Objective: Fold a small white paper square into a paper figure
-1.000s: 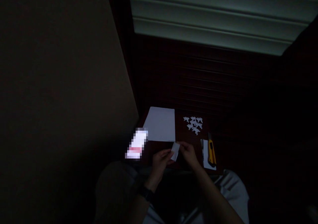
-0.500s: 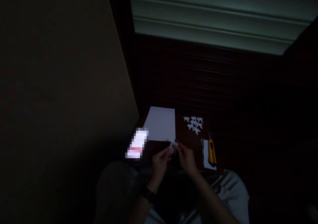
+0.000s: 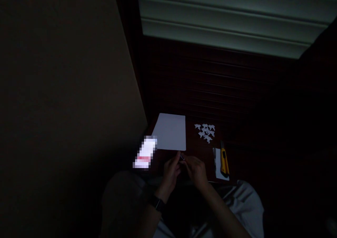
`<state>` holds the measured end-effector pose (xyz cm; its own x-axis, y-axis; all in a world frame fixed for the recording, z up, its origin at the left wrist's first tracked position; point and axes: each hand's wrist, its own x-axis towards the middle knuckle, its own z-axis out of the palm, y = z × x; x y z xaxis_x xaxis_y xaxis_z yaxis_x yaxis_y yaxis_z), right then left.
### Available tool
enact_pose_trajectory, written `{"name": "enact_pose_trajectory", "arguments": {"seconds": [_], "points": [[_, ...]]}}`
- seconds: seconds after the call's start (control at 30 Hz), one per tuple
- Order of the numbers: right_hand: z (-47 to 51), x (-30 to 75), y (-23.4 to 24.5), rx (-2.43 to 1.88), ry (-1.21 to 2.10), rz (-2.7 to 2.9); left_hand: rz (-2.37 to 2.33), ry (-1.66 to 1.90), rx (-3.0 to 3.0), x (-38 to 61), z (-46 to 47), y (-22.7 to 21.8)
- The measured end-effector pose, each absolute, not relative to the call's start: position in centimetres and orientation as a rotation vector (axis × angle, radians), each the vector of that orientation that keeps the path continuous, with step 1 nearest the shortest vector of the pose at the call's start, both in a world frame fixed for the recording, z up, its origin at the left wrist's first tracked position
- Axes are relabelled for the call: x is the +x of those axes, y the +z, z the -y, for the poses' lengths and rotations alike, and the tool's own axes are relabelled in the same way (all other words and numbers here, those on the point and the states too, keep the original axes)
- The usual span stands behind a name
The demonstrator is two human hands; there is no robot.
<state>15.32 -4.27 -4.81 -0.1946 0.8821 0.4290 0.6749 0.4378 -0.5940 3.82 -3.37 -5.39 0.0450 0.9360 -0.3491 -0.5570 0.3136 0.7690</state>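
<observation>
Two bare hands meet at the near edge of a dark table [image 3: 201,146], and between their fingertips we see a small slip of paper [image 3: 182,157]. Only a thin pale edge of the slip shows; our fingers hide the rest, so we cannot tell its folded shape. Our left hand [image 3: 171,171] comes in from seven o'clock, its thumb and fingers pinching the slip. Our right hand [image 3: 198,169] comes in from five o'clock, its fingers curled and their tips gripping the slip from the other side. We wear a dark watch [image 3: 158,203] on the left wrist.

Around our hands, a large white sheet [image 3: 170,132] lies flat at eleven o'clock, its near edge just beyond our fingertips. At nine o'clock we have a lit phone [image 3: 145,153], blurred into blocks, near the corner of that sheet. Several white paper cutouts [image 3: 205,132] lie in a loose cluster between one and two o'clock. At three o'clock, a yellow cutter [image 3: 224,163] rests on some white paper [image 3: 218,166], its blade pointing to twelve. Our knees [image 3: 249,204] flank the table at four and eight o'clock, and pale slats [image 3: 223,20] catch dim light well beyond, toward one o'clock.
</observation>
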Motion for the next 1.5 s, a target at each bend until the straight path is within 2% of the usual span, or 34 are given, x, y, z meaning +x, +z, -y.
{"name": "enact_pose_trajectory", "arguments": {"seconds": [0.53, 1.07, 1.5], "points": [[4.1, 15.4, -4.9, -1.337, 0.292, 2.023, -0.839, 1.186, 0.406, 3.8, 3.1, -5.1], [4.8, 16.0, -4.4, -1.279, 0.468, 1.887, -0.814, 1.165, 0.512, 3.5, 3.8, -5.1], [4.8, 16.1, -5.2, -1.27, 0.367, 1.9, -0.81, 1.143, 0.599, 4.4, 3.9, -4.2]]}}
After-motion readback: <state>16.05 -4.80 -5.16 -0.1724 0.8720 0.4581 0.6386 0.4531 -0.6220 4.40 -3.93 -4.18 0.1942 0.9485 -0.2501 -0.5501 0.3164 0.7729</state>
